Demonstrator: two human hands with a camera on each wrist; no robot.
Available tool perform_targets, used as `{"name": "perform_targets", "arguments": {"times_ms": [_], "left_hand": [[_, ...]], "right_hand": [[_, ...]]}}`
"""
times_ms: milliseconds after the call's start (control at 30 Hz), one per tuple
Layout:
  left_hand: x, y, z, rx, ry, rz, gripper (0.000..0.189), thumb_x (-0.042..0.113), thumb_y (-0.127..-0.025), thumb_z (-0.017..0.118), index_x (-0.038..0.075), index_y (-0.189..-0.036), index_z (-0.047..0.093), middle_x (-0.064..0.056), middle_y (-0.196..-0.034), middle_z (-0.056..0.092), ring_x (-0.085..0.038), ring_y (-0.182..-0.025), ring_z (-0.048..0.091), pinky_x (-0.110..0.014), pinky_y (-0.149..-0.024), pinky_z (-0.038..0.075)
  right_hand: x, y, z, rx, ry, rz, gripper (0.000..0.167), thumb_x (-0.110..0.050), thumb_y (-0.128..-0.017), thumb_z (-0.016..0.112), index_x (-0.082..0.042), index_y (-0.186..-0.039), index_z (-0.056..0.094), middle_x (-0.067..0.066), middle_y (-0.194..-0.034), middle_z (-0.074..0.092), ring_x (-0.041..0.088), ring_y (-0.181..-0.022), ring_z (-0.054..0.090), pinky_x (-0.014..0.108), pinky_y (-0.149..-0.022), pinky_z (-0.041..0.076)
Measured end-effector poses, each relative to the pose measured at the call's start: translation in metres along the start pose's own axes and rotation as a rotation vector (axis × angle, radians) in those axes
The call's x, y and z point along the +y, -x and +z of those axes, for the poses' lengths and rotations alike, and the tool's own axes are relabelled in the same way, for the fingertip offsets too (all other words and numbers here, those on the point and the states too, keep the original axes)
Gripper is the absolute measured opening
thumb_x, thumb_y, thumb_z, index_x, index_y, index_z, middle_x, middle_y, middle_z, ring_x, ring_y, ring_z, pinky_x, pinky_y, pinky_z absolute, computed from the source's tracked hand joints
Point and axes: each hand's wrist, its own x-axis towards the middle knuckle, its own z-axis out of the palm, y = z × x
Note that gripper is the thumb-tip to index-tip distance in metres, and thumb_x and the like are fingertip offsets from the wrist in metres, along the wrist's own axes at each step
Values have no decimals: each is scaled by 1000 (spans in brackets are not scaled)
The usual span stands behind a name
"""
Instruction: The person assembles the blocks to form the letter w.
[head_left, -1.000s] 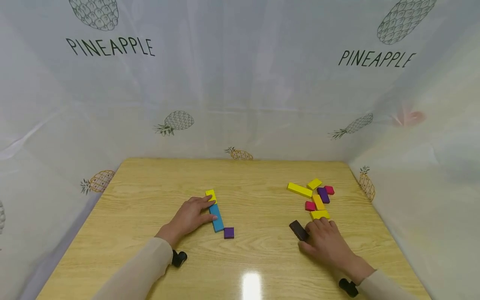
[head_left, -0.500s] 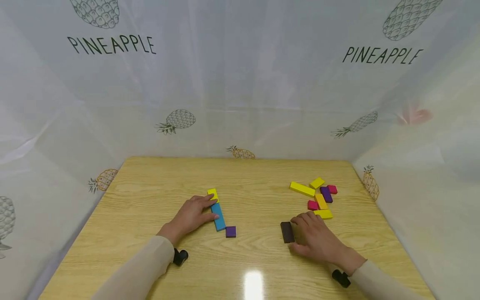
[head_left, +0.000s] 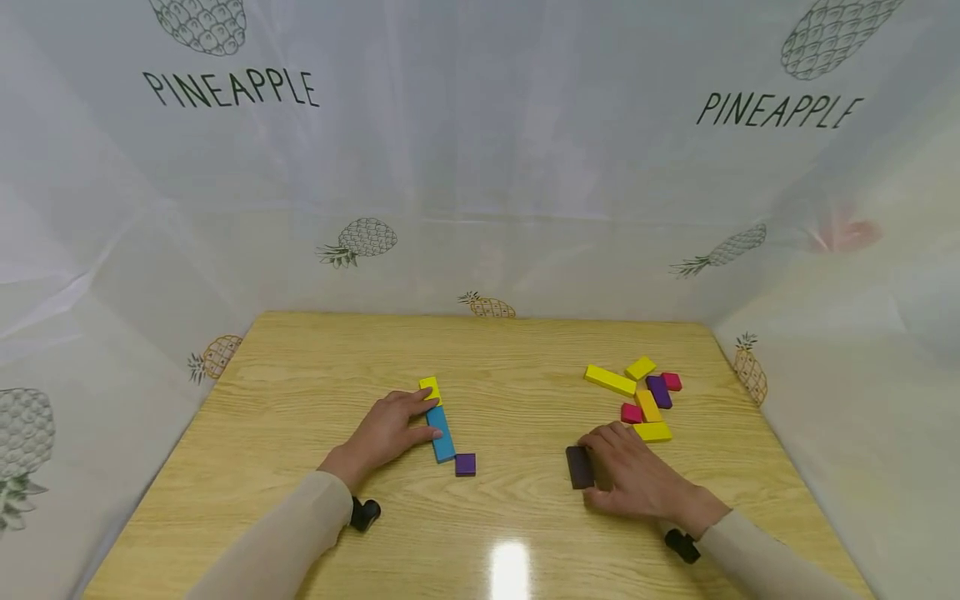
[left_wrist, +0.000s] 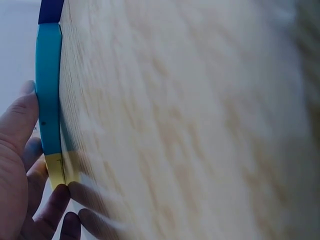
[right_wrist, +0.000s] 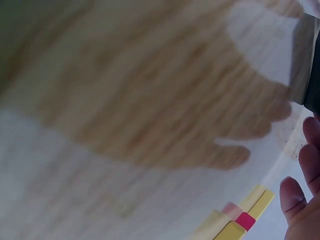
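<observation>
Set together: yellow block, blue block, purple block, one run on the tabletop — seemingly an early stage. Left hand: lightly touching yellow and blue, unclenched. Right hand: grasping black block, apart from the run. Unjoined — seven blocks, clustered at right.

Wood-grain table, bright glare on top. Pale sheet behind and at both sides: pineapples, lettering "PINEAPPLE", blurred reddish patch at right.
</observation>
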Motion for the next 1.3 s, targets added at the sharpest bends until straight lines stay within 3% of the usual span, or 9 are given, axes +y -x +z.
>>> {"name": "perform_targets", "arguments": {"times_ms": [400,933,1300], "left_hand": [[0,0,-2,5,-5,-1,64,51,-98,72,20,-152,60,-2,-165,47,-34,-150,45,-60,-122,37],[2,1,-3,0,5,-9,63,50,-98,72,19,-151,61,-3,-165,48,-34,-149,45,-60,-121,37],[2,2,-3,9,-3,12,62,49,-98,73,19,-151,61,-4,-164,49,-35,-149,46,-59,-121,38]], "right_hand": [[1,-13,2,110,38,-45,53,-43,-79,82,-8,-115,66,0,-109,63,17,-101,52,42,-90,48],[-29,-68,10,112,56,6,54,-48,-84,77,-6,-116,67,5,-107,64,25,-99,52,40,-86,42],[-50,-101,18,87,66,-39,53,-50,-87,76,-6,-115,67,6,-107,65,25,-98,52,39,-85,42]]}}
